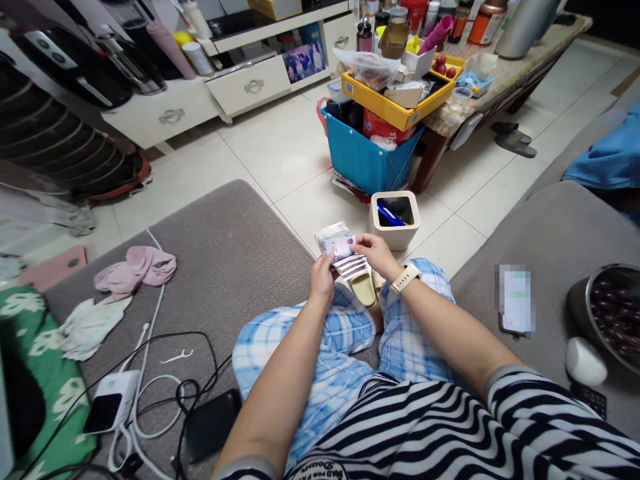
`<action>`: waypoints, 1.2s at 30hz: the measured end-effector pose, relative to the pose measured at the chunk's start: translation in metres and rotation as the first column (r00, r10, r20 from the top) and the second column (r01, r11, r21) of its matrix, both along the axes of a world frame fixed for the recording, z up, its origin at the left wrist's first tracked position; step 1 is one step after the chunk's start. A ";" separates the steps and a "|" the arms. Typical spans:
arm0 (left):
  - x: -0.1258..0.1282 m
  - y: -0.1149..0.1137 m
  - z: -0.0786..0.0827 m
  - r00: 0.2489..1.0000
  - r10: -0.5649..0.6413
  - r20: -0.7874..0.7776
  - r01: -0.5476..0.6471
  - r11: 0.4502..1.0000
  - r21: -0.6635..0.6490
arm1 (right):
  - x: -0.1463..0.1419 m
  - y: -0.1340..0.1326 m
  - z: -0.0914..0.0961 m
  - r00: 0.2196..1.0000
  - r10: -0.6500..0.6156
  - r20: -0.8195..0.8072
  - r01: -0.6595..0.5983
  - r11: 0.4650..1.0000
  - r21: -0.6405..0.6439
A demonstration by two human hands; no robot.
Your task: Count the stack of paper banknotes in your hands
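In the head view, a fanned stack of small printed cards or paper notes (341, 248) is held above my knees, in pale pink, teal and purple with white parts. My left hand (323, 279) grips its lower left side, the thumb on top. At its right edge my right hand (376, 253), below a cream watch, pinches it between thumb and fingers. I cannot tell exactly what is printed. Underneath the stack, a pale yellow slipper (363, 289) shows between my legs in blue plaid trousers.
A cream bin (400, 237) stands on the tiles past my knees, before a loaded blue basket (367, 157). A phone (517, 300) and a metal bowl of dark fruit (617, 313) are at right. Cables, a power bank (111, 400) and a pink cloth (137, 270) lie left.
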State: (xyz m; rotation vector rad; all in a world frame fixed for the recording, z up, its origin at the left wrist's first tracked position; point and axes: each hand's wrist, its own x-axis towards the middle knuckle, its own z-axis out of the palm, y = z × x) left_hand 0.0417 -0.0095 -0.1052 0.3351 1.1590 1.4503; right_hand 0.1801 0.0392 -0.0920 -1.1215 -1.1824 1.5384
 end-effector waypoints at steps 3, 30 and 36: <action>0.000 0.000 -0.002 1.000 -0.006 0.001 0.006 1.000 0.003 | 0.000 0.000 0.001 1.000 -0.015 -0.008 0.015 1.000 0.011; -0.003 0.004 0.001 0.992 0.076 0.102 -0.072 0.996 -0.043 | -0.002 -0.003 0.012 0.996 0.049 -0.078 -0.046 0.998 0.049; -0.002 0.004 -0.003 0.993 0.086 0.077 -0.085 0.996 -0.014 | 0.000 -0.005 0.017 0.992 0.095 -0.085 -0.094 0.996 0.005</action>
